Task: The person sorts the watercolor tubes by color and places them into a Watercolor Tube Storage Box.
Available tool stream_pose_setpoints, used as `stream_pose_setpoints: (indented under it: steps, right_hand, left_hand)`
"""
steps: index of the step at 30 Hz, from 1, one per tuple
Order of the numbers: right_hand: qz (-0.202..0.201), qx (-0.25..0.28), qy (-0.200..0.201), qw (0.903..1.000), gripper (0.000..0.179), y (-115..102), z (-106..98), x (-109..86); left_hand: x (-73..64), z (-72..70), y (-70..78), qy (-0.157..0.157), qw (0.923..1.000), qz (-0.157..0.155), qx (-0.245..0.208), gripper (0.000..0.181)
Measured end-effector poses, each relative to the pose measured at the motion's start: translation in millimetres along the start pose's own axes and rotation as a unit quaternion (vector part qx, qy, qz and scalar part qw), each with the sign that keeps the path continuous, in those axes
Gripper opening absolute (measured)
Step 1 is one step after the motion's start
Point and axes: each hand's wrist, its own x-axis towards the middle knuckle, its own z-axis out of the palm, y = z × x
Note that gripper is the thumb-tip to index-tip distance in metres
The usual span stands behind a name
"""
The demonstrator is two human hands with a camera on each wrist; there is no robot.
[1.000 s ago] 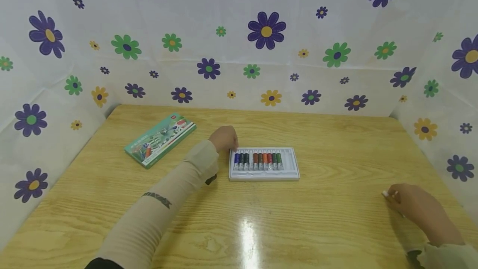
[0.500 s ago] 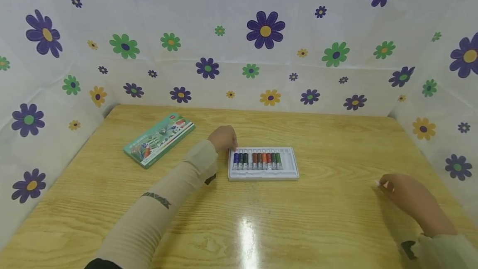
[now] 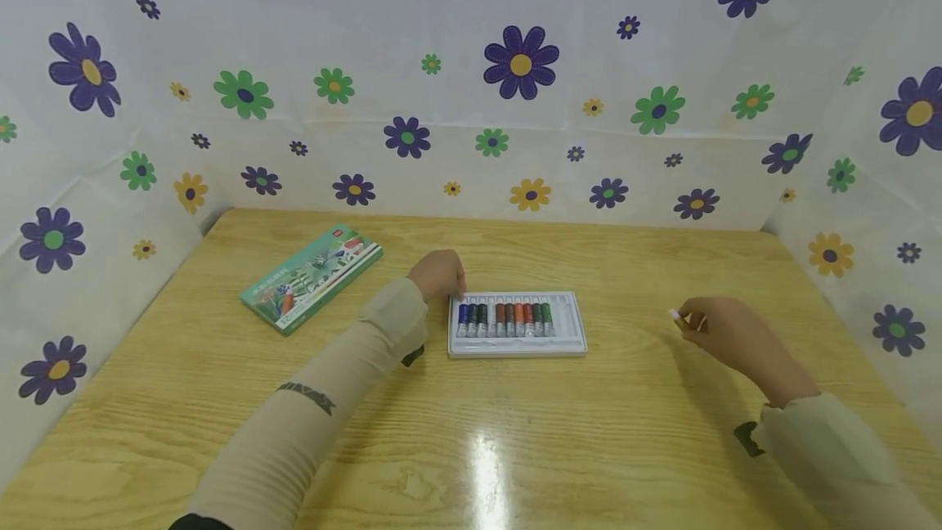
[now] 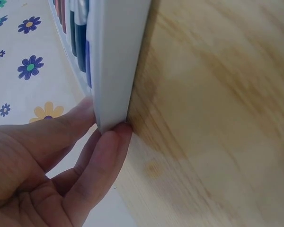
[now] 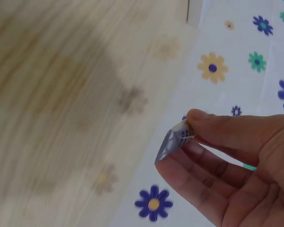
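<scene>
A white plastic tray (image 3: 519, 347) lies flat on the table with a row of small paint tubes in it, dark blue, dark green, brown, orange, red and green; slots at its right end hold no tube. At its far left corner my left hand (image 3: 439, 274) pinches the rim, thumb on top and fingers against the outer side in the left wrist view. My right hand (image 3: 724, 336) is raised over the table, right of the tray. Between thumb and fingers it pinches a paint tube (image 5: 174, 141) with a silvery crimped end; the fingers hide the rest.
A green printed paint box (image 3: 312, 278) lies slantwise on the left part of the wooden table (image 3: 603, 440). White cloth (image 3: 441, 15) with printed flowers stands behind the table and along both sides.
My right hand has moved left and away from me with the paint tube, closer to the tray. My left hand has stayed at the tray's corner.
</scene>
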Motion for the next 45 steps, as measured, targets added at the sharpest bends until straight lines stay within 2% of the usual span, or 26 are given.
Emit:
stream_pose_setpoints:
  steps: [8,14,18,23,28,39,45]
  right_hand:
    - [-0.019,0.035,-0.024,0.9989,0.013,-33,12,35.9]
    - [-0.025,0.052,-0.028,0.9980,0.018,-56,22,57.7]
    - [-0.012,0.059,-0.032,0.9976,0.023,-70,29,70.8]
    - [0.023,0.088,-0.035,0.9952,0.028,-87,37,84.2]
    - [0.047,0.111,-0.052,0.9914,0.031,-97,44,93.4]
    - [0.088,0.076,-0.093,0.9888,0.034,-111,54,99.9]
    - [0.091,0.069,-0.096,0.9888,0.035,-112,58,98.3]
  left_hand:
    - [1.0,0.5,0.4,0.000,1.0000,0.000,0.001,0.006]
    - [1.3,1.0,-0.4,0.004,1.0000,0.004,0.007,0.005]
    - [1.3,1.2,-0.6,0.003,0.9999,0.003,0.010,0.005]
    - [0.8,0.3,-0.3,0.002,1.0000,0.000,0.007,0.006]
    - [1.0,0.2,-0.2,0.000,1.0000,-0.003,0.009,0.006]
    - [1.0,0.9,0.0,0.001,1.0000,-0.002,0.009,0.006]
    - [1.2,1.0,0.0,0.000,0.9999,-0.002,0.012,0.007]
